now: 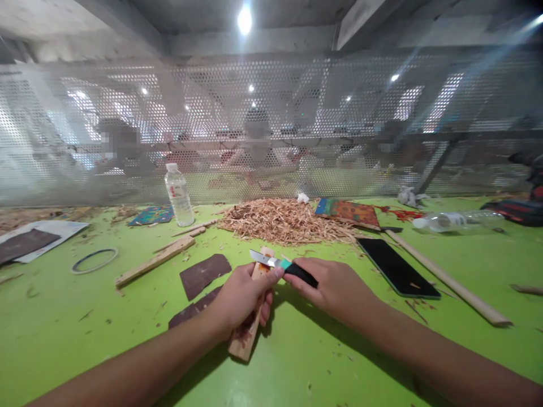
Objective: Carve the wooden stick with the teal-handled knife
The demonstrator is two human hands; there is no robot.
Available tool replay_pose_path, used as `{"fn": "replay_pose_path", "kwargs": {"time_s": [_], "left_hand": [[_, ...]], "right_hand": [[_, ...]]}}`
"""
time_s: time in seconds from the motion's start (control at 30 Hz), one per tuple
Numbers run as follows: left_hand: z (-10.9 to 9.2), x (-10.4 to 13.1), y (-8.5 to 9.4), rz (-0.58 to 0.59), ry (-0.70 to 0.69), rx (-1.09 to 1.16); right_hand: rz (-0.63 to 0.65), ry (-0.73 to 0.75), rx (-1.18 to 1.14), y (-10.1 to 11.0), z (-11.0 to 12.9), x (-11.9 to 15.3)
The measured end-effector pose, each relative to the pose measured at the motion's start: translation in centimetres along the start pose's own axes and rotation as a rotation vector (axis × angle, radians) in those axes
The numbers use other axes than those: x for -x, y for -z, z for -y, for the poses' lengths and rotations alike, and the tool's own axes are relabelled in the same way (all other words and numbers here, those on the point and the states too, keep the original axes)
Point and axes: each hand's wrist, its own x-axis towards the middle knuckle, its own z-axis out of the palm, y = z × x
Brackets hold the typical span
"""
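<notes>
My left hand is wrapped round a pale piece of wood with reddish-brown stains, which slants from lower left to upper right above the green table. In my right hand is a knife with a black and teal handle. Its blade points left and lies across the upper part of the wood. The tip of my left thumb is at the front of the handle, near the blade. My left fingers come round the wood's right side, partly hidden.
Behind my hands on the green table lies a heap of shavings. Sandpaper, a wood strip and an upright bottle are left; a phone and a wooden rod are right. A perforated screen stands behind.
</notes>
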Motion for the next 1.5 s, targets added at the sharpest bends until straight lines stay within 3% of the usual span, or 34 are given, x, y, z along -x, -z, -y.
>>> {"fn": "replay_pose_path", "kwargs": {"time_s": [0.23,0.43,0.6,0.93,1.1,1.33,1.5], "left_hand": [[-0.4,0.0,-0.6,-0.059,0.013,0.017],[-0.4,0.1,-0.7,-0.062,0.025,0.026],[-0.2,0.0,-0.3,-0.026,-0.036,0.055],[0.3,-0.1,0.3,0.077,-0.039,0.055],[0.1,0.0,0.2,0.071,-0.016,0.028],[0.1,0.0,0.0,0.04,-0.014,0.022],[0.2,-0.1,0.1,0.051,-0.025,0.048]], "right_hand": [[0.013,-0.136,0.072,-0.2,1.6,-0.3],[-0.058,-0.295,0.072,0.9,-0.8,-1.2],[-0.126,-0.15,-0.047,1.5,-2.1,-1.0],[0.045,0.152,-0.155,1.7,-1.7,-0.6],[0.071,0.157,-0.115,1.5,-1.5,-0.5],[-0.021,0.147,0.012,0.6,-1.3,-0.1],[0.0,0.139,-0.046,0.7,-1.0,-0.2]]}}
